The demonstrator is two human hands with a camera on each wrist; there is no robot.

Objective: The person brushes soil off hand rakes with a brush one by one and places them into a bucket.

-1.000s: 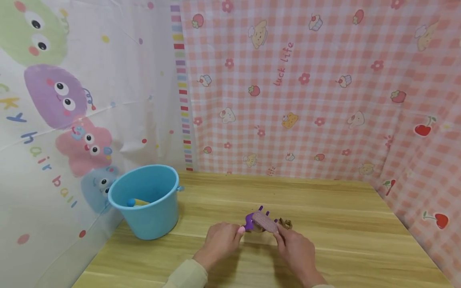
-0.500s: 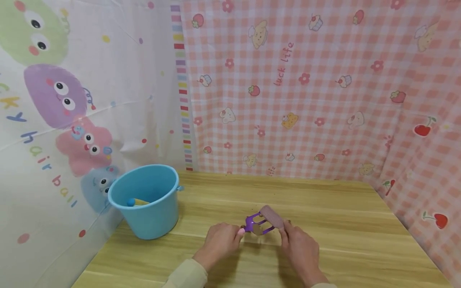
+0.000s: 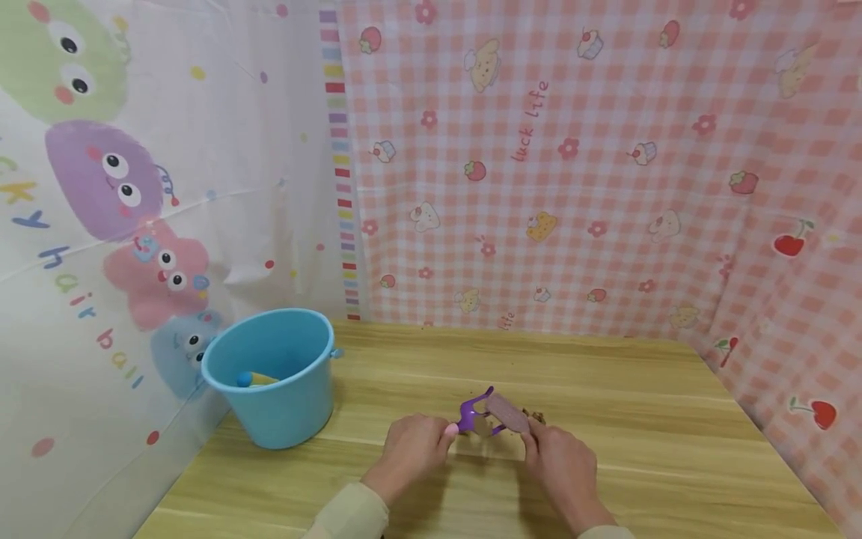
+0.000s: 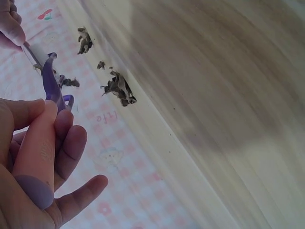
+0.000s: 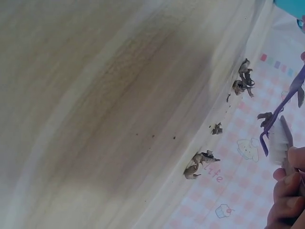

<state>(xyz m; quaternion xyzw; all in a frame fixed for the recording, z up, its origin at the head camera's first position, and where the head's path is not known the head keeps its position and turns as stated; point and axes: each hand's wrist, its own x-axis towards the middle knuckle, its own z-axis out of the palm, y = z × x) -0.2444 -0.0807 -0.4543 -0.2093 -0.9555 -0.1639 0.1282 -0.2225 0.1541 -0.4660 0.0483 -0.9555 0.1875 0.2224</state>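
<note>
My left hand (image 3: 416, 451) grips the pink handle (image 4: 38, 143) of a small purple hand rake (image 3: 468, 413), its tines pointing right. Brown, dried, leaf-like scraps (image 5: 265, 118) cling among the tines. My right hand (image 3: 560, 470) holds a scrubbing brush (image 3: 508, 413) by its end, mauve back up in the head view. The brush's white bristles (image 5: 277, 148) lie against the rake's tines in the right wrist view. Both tools are held above the table, over the loose scraps.
More brown scraps (image 4: 119, 89) lie on the wooden table (image 3: 640, 419) below the tools, with tiny crumbs around them. A light-blue bucket (image 3: 286, 412) stands at the left, a blue and yellow thing (image 3: 259, 379) inside. Printed curtains (image 3: 559, 187) hang behind and at the sides.
The brush has gone from the rake's head out right toward the tine tips, then slightly back left. My left hand and the rake have stayed nearly still.
</note>
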